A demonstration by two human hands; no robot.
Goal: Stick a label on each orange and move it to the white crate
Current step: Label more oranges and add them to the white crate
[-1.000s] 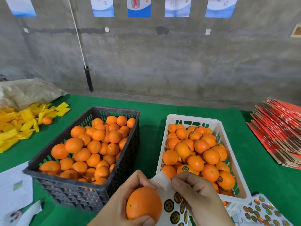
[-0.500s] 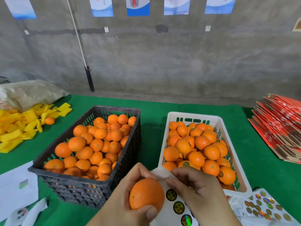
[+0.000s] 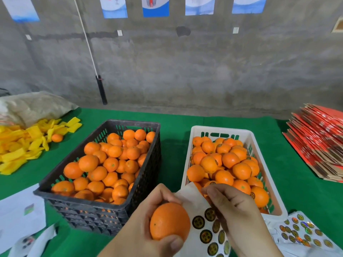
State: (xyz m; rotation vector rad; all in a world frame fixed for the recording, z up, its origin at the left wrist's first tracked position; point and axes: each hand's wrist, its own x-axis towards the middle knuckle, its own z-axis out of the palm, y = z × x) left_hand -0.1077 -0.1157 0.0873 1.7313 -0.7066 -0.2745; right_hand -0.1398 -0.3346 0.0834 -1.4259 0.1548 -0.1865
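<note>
Two crates sit side by side on the table [image 3: 174, 123]: the dark crate [image 3: 148, 164] at 9 o'clock of the white crate [image 3: 248, 134], both holding oranges. At 6 o'clock, the left hand [image 3: 141, 225] holds 1 orange [image 3: 169, 220]; the right hand [image 3: 239, 214] touches the label sheet [image 3: 200, 236] at its 3 o'clock.

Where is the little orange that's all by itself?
In the head view, far left on the green table: the lone small orange lies against the yellow paper strips, left of the black plastic crate.
</note>
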